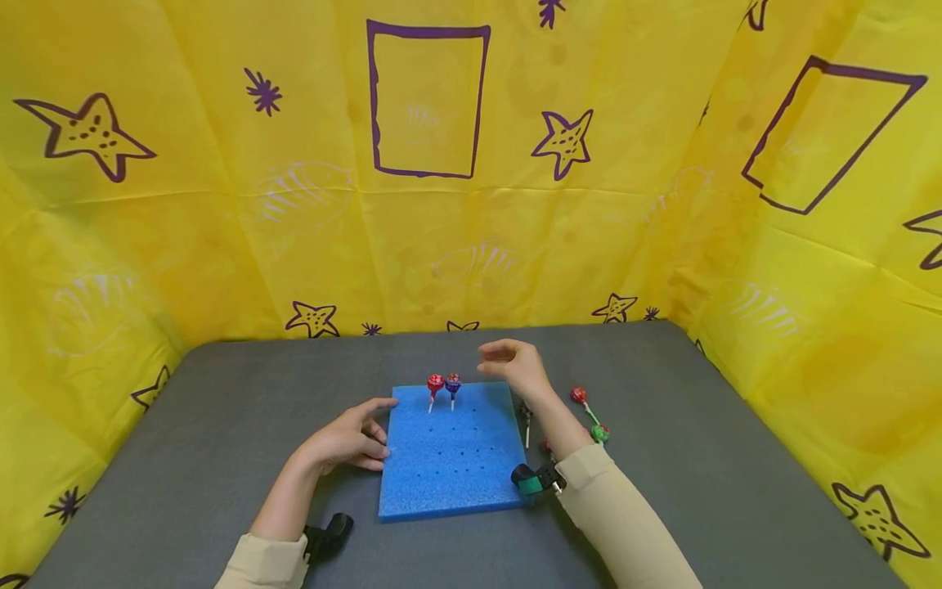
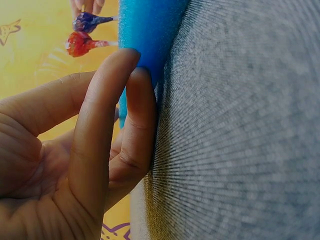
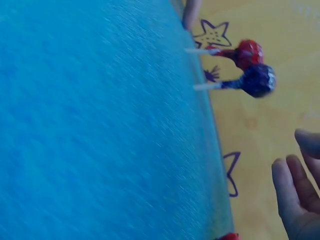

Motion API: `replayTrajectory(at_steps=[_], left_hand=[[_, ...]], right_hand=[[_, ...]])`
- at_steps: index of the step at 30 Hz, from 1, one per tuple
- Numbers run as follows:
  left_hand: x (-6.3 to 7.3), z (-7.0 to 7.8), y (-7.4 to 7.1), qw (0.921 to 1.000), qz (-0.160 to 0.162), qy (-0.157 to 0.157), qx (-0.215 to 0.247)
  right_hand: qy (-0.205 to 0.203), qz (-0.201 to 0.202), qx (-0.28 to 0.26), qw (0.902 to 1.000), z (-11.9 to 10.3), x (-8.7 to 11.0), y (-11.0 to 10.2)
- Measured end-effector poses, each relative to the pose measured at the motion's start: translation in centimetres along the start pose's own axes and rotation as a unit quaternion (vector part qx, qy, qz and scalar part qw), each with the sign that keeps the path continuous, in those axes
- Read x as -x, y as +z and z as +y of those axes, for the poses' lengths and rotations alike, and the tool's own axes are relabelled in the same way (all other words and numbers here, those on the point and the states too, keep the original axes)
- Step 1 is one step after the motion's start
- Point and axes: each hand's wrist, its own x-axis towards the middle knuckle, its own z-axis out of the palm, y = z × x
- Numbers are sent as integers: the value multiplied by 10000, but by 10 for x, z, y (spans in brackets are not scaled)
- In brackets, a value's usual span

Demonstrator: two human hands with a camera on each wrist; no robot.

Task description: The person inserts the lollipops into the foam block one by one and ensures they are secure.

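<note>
A blue foam block (image 1: 458,491) with several small holes lies on the table. Near its back edge a red-wrapped lollipop (image 1: 436,382) and a purple-wrapped lollipop (image 1: 453,383) stand side by side, their white sticks in the foam. My left hand (image 1: 346,438) rests against the block's left side; in the left wrist view its fingertips (image 2: 131,56) touch the foam's edge. Above the block's back right corner hovers my right hand (image 1: 521,368), fingers loosely bent and apart. The right wrist view shows nothing between that hand's fingers (image 3: 284,185).
Right of the block, partly behind my right forearm, lie more lollipops: a red one (image 1: 579,394), a green one (image 1: 599,433) and a dark one (image 1: 526,411). Yellow patterned cloth (image 1: 427,245) encloses the grey table (image 1: 265,393) at the back and sides.
</note>
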Motion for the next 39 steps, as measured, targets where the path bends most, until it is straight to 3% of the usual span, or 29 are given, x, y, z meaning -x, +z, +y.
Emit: replayTrajectory(at_steps=[6, 25, 39], left_hand=[[0, 0, 0, 10000, 33, -15, -17], [1, 0, 1, 10000, 66, -27, -27], [1, 1, 1, 9999, 65, -71, -31]], right_hand=[[134, 212, -123, 9996, 6, -11, -14], [708, 858, 548, 9923, 19, -22, -32], [1019, 888, 1074, 9850, 31, -27, -34]])
